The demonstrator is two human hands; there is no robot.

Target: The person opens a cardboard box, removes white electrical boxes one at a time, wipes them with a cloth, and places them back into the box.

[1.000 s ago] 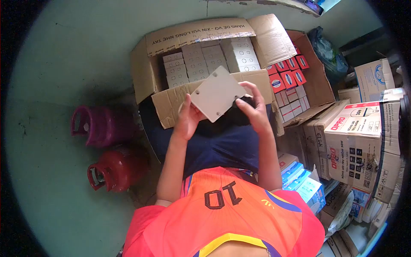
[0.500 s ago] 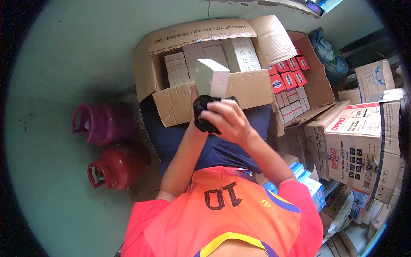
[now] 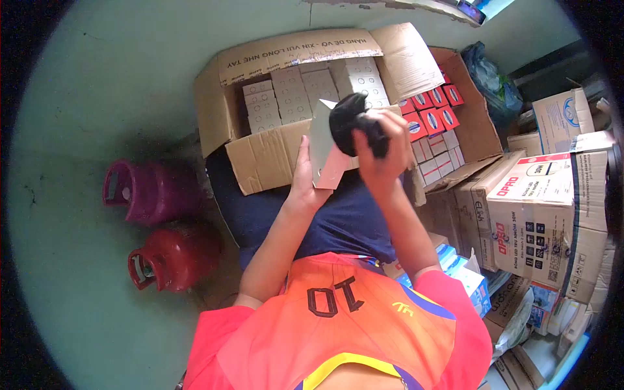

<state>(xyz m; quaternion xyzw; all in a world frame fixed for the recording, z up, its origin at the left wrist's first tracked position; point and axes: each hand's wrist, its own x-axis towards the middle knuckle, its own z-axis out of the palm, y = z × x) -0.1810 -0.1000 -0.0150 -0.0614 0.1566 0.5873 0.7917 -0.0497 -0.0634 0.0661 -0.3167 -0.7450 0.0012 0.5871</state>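
My left hand [image 3: 304, 179] holds a white box [image 3: 320, 140], tilted on edge, at its left side and bottom. In my right hand [image 3: 388, 146] is a bunched black cloth [image 3: 351, 123], which lies against the upper right side of the box. Both are above my lap, in front of an open cardboard carton [image 3: 260, 162]. Inside the carton stand rows of small white boxes [image 3: 296, 94] with round marks on them. The cloth hides part of the white box.
Right of the carton is another carton [image 3: 481, 123] with red boxes [image 3: 431, 120]. Large OPRO cartons [image 3: 533, 227] and blue packs [image 3: 465, 276] are stacked at the right. Purple [image 3: 153, 192] and red [image 3: 179, 257] gas cylinders stand at the left.
The white box has turned from lying flat toward me to standing on edge. My right hand has come across with the black cloth, dipped low, then risen to the box's upper right side.
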